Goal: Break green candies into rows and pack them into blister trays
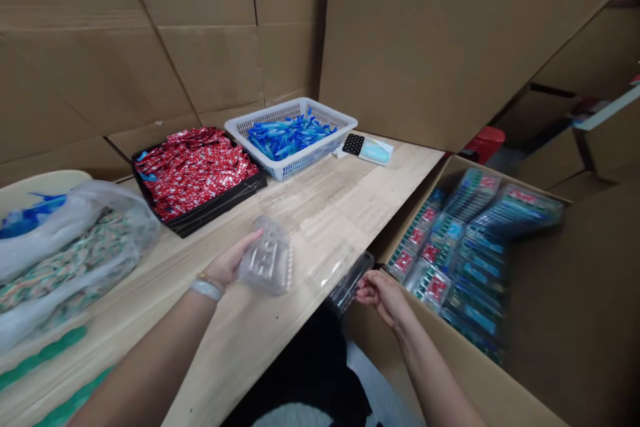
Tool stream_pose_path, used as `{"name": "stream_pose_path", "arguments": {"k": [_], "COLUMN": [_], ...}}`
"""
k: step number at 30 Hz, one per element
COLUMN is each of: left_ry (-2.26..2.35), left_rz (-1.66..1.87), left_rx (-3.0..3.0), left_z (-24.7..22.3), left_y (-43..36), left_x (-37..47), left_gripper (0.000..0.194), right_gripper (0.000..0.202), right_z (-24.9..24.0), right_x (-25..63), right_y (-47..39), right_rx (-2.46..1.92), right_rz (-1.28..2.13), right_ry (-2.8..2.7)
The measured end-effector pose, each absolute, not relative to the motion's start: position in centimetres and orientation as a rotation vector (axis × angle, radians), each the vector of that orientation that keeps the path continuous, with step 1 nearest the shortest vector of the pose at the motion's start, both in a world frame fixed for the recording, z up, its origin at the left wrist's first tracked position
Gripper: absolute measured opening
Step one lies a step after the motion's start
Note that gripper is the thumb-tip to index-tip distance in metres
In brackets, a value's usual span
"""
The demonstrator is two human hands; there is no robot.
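A stack of clear plastic trays [270, 257] is held above the wooden table by my left hand [231, 262], its fingers wrapped round the left side. My right hand [377, 294] is at the table's right edge with its fingers curled, beside a dark, clear-topped container [350, 284]; whether it pinches anything is too small to tell. Another clear plastic piece [330, 266] lies flat on the table between the two hands.
Red packets [200, 170] fill a black box, next to a white basket [295, 167] of blue items. Plastic bags [115, 214] lie at left. An open carton [480, 380] of packed clear packages [450, 260] stands at right. Cardboard [200, 67] walls the back.
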State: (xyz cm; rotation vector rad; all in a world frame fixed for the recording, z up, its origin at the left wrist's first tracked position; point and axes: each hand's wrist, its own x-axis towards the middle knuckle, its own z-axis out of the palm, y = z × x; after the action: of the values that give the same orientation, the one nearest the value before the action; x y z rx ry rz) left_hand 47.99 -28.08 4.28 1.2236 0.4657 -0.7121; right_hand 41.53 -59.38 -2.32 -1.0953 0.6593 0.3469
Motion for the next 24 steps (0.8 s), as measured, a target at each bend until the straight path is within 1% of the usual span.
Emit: {"name": "stream_pose_path", "arguments": {"k": [5, 8, 11, 14, 16, 17, 18, 21, 24], "left_ry": [0.527, 0.582, 0.655, 0.7, 0.715, 0.704, 0.685, 0.567, 0.45], "left_rz": [-0.77, -0.795, -0.811, -0.845, -0.877, -0.891, -0.902, -0.902, -0.87], "left_rx": [0.996, 0.972, 0.992, 0.986, 0.985, 0.986, 0.992, 1.001, 1.017], "left_z": [3.0, 3.4, 4.2, 5.0, 5.4, 5.5, 5.7, 6.0, 6.1], "left_y": [-30.5, -30.1, -28.7, -27.7, -27.9, -28.2, -28.7, -30.1, -30.3], "left_x": [49.5, 48.8, 47.5, 45.8, 44.6, 44.0, 43.5, 42.3, 41.4], "left_gripper": [0.036, 0.033, 0.038, 0.044, 0.044, 0.043, 0.042, 0.039, 0.043], "right_gripper": [0.008, 0.006, 0.009, 0.026, 0.036, 0.038, 0.041, 0.042, 0.036], "right_z": [-3.8, -4.1, -4.0, -2.7, -1.5, -1.0, -0.6, -0.2, -1.1], "right_x": [45.6, 46.9, 47.9, 51.1, 55.1, 57.4, 59.8, 65.9, 68.7], "right_y": [-59.2, -59.4, -60.1, -61.2, -62.1, -62.4, -62.7, -62.6, -60.9], "right_rx": [-1.121, -1.266, -1.608, -2.122, -2.559, -2.733, -2.878, -2.952, -2.979], "right_rz": [0.323, 0.286, 0.21, -0.026, -0.166, -0.142, -0.018, 0.185, 0.343], "right_ry": [0.746, 0.764, 0.763, 0.678, 0.485, 0.363, 0.264, 0.217, 0.202]}}
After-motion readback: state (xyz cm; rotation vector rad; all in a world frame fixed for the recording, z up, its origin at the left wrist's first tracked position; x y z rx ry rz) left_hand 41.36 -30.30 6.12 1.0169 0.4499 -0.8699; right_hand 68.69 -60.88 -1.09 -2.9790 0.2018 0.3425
